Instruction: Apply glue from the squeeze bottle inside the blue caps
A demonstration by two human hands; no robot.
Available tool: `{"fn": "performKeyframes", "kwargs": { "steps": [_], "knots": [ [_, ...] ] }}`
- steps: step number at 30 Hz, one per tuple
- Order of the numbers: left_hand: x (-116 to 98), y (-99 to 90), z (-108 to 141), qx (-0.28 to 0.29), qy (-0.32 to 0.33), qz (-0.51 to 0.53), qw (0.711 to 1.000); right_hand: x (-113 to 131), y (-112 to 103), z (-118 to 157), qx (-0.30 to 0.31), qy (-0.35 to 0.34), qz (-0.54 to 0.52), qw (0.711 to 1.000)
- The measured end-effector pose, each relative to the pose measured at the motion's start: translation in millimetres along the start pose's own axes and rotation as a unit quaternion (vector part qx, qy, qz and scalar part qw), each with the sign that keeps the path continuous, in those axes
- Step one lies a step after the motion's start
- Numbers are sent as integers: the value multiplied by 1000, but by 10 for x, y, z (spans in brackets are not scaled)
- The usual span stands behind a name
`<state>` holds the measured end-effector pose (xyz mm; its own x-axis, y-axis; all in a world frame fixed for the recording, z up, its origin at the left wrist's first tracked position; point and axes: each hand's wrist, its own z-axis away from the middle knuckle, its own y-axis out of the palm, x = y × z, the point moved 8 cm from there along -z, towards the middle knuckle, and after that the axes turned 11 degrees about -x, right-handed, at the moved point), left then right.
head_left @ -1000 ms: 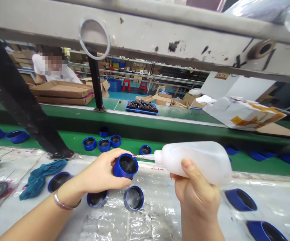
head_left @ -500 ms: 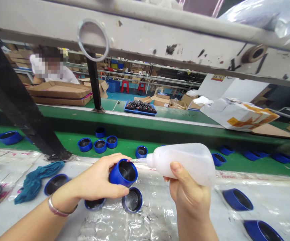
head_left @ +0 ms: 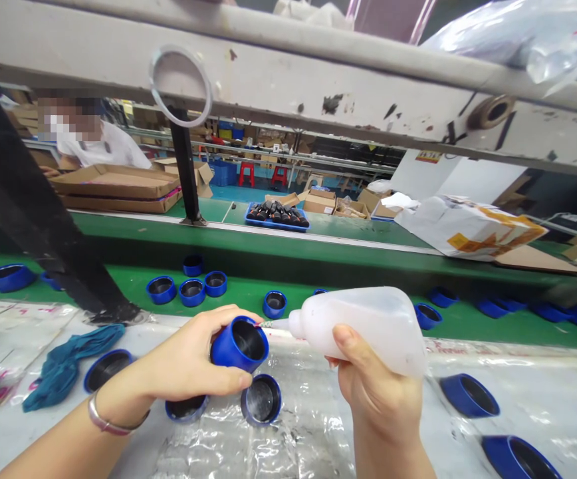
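Note:
My left hand is wrapped round a blue cup with a black inside, its opening tilted towards the right. My right hand grips a white squeeze bottle lying nearly level, its thin nozzle pointing left. The nozzle's tip is at the upper rim of the held cup; whether it touches the rim is too small to tell. Just below, another blue cup stands on the plastic-covered table. One more cup is partly hidden by my left hand.
Several blue cups stand on the green belt behind the table. A teal cloth lies at left beside a slanted black post. A white beam crosses above. A person sits beyond cardboard trays.
The view has shifted slightly. Against the held cup, the nozzle tip has moved a little along or over the upper rim. Both hands keep their holds, and the person at the back has moved left.

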<state>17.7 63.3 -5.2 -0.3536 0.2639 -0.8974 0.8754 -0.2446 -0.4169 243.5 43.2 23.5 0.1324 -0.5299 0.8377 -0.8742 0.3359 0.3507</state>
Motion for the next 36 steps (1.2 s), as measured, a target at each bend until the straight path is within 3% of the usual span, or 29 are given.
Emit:
{"fn": "performKeyframes", "kwargs": {
  "steps": [13, 23, 36],
  "knots": [
    [-59, -40, 7, -14, 18, -57, 998, 90, -10, 10, -19, -4, -6, 1000],
    [-89, 18, 25, 15, 16, -46, 999, 23, -4, 35, -11, 3, 12, 1000],
    [-150, -36, 29, -8, 38, -80, 996, 141, -8, 8, -45, 7, -6, 999]
  ]
}}
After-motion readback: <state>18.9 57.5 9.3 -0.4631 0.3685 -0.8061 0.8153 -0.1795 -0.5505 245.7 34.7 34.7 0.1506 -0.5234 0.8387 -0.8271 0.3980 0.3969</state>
